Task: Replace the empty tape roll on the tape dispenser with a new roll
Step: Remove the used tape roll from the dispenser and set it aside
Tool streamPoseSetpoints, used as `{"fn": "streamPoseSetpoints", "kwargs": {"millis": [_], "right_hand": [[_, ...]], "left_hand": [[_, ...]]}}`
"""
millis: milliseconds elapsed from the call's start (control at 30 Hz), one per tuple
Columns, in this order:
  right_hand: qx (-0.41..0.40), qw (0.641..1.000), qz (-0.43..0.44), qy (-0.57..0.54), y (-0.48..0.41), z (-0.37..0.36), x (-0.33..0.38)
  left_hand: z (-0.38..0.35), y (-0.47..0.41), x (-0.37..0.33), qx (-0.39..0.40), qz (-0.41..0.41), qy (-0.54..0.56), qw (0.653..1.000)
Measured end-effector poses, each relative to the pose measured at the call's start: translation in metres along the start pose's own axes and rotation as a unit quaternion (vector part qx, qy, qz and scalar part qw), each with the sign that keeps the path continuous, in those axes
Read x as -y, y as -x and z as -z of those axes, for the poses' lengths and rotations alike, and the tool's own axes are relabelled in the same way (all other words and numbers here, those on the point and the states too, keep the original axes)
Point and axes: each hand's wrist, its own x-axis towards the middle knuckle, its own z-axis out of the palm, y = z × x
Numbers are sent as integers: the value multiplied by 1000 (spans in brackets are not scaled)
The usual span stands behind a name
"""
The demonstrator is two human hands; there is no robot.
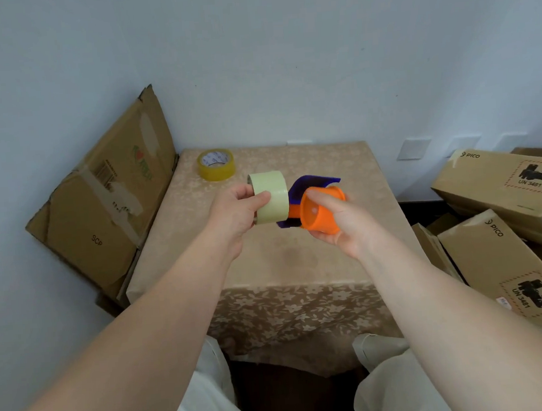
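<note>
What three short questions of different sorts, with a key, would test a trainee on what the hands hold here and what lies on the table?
1. True or false: the left hand holds the pale roll.
2. Which thing lies on the table? A) the dispenser B) the yellow roll C) a box
3. Fill in: the right hand holds the orange and purple ____.

Key
1. True; the roll is held up beside the dispenser, not yet on it.
2. B; the yellow roll lies flat near the far left corner.
3. dispenser
</note>
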Motion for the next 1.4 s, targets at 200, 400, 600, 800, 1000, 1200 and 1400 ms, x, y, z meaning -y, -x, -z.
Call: {"fn": "streamPoseSetpoints", "kwargs": {"millis": [200,400,600,800,1000,1200,1400], "right_hand": [[-63,994,-82,-32,-15,6,-22],[-177,978,-83,79,-34,22,-23],[-255,887,-65,380,-33,22,-14],[-28,997,-11,64,-11,-3,4],[60,995,-33,-71,-4,-7,4],[48,992,-37,-115,2,-4,11],[30,993,-29,-114,6,-8,15]], "left_hand": [[-1,-3,6,21,3,-10,1000],[-5,-5,10,48,10,-27,998],[-11,-3,13,89,9,-33,995],[-14,-2,15,108,1,-23,994],[-7,4,14,166,19,-36,985],[-4,11,9,219,17,-28,975],[-7,14,8,209,12,-56,976]]}}
